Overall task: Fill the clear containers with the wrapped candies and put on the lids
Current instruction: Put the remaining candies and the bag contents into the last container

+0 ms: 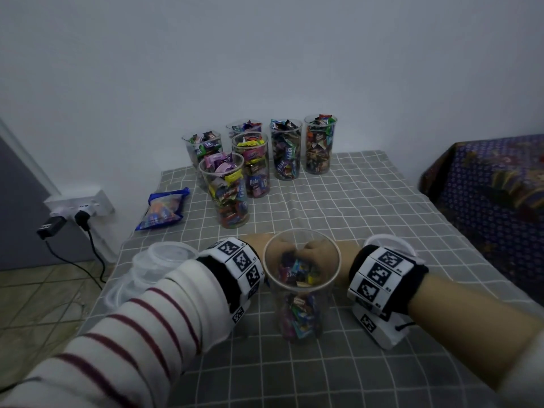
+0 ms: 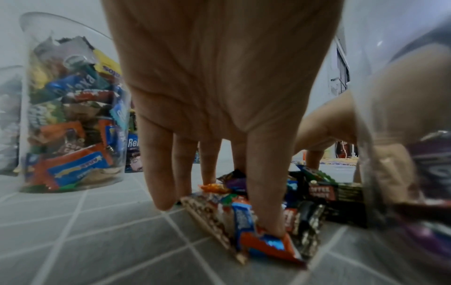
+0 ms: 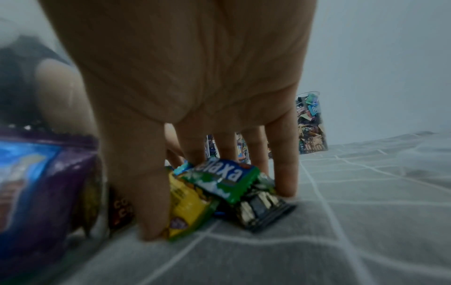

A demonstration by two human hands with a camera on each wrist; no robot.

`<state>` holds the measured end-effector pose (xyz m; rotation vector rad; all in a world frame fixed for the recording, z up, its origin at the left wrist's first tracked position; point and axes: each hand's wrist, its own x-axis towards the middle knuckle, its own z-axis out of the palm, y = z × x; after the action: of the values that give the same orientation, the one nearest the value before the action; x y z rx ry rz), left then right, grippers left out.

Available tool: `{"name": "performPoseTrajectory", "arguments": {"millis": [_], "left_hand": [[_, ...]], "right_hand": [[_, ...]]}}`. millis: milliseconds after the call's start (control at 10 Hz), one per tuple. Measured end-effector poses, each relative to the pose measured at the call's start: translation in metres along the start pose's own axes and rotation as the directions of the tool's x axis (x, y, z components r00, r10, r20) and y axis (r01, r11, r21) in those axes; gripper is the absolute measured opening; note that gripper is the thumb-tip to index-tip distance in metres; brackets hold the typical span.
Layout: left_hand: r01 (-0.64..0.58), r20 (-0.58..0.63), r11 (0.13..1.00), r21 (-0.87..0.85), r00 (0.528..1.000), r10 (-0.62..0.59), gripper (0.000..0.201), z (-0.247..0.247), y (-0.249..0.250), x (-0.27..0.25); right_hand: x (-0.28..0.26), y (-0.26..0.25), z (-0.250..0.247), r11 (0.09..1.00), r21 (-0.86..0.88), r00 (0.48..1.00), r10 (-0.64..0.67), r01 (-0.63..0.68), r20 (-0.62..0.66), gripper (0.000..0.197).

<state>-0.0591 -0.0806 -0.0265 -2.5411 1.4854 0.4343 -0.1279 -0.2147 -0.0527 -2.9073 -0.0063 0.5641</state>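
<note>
Nearest the head camera stands a clear container [image 1: 301, 285], partly filled with wrapped candies and without a lid, on the grey checked cloth [image 1: 368, 201] that covers the surface. Just behind it, both hands come together over a small pile of candies [image 2: 263, 208] lying on the cloth. The left hand [image 2: 219, 92] points down with its fingers [image 2: 266, 183] nearly straight and slightly spread, the tips pressing on the wrappers; one tip rests on an orange and blue candy [image 2: 266, 243]. The right hand [image 3: 190, 77] mirrors it from the other side, fingers [image 3: 283, 160] straight and a little apart, tips down against the pile, with a green wrapper [image 3: 224, 179] and a yellow one [image 3: 187, 204] caught between thumb and fingers. Whether either hand has truly lifted any candy cannot be told.

Farther back on the cloth stand six more clear containers [image 1: 256, 166], all full of candies to the rim and without lids; the closest of them [image 1: 225, 191] is just beyond the hands. A stack of clear lids [image 1: 153, 269] sits at the left edge of the surface beside the striped sleeve [image 1: 141, 325], and another lid [image 1: 388, 241] shows behind the right wrist. A blue candy bag [image 1: 163, 209] lies at the left edge. Beyond that edge, a wall socket [image 1: 79, 207] holds two plugs.
</note>
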Motion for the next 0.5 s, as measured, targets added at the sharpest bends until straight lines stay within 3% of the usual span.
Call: {"name": "performPoseTrajectory", "arguments": {"millis": [200,500], "left_hand": [[0.094,-0.006,0.986,-0.136,0.995,-0.095,0.032,0.001,0.0,-0.013],[0.087,-0.097,0.987,-0.132,0.99,-0.101,0.016,0.008,-0.004,-0.029]], "right_hand": [[-0.02,-0.004,-0.01,0.992,-0.099,0.995,-0.09,0.084,-0.054,0.034],[-0.037,-0.01,-0.019,0.995,-0.053,0.995,-0.089,0.086,-0.054,0.029]]}}
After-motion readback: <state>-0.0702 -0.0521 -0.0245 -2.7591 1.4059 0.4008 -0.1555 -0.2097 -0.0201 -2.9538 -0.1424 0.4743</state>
